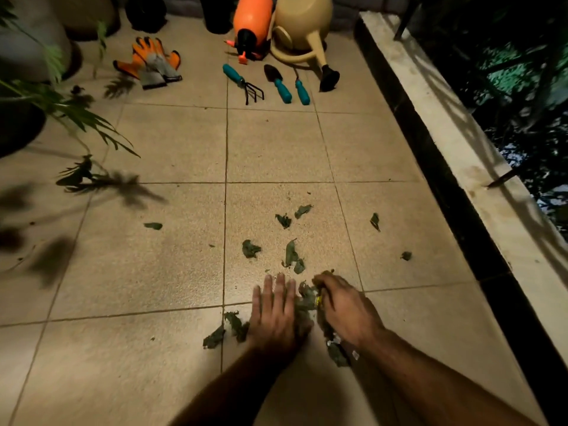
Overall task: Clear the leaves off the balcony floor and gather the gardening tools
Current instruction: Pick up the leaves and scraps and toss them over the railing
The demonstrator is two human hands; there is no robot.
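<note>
Left hand [275,315] flat and right hand [344,305] curled scoop the light, crumbly leaves [305,302]; strays toward 12 o'clock need pinching.

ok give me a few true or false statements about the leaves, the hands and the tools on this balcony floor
1. Both hands are down at a clump of dark green leaves on the beige tiled floor. True.
2. The left hand lies with fingers straight. True.
3. The orange and grey gardening gloves are on the hands. False: they lie on the floor by the plant pots, and the hands are bare.
4. The three teal-handled hand tools lie in front of the orange sprayer bottle and the cream plastic watering can. True.
5. All leaves are gathered. False: scattered leaves lie beyond the hands.
6. The right hand holds a trowel. False: it is on the leaves.
</note>
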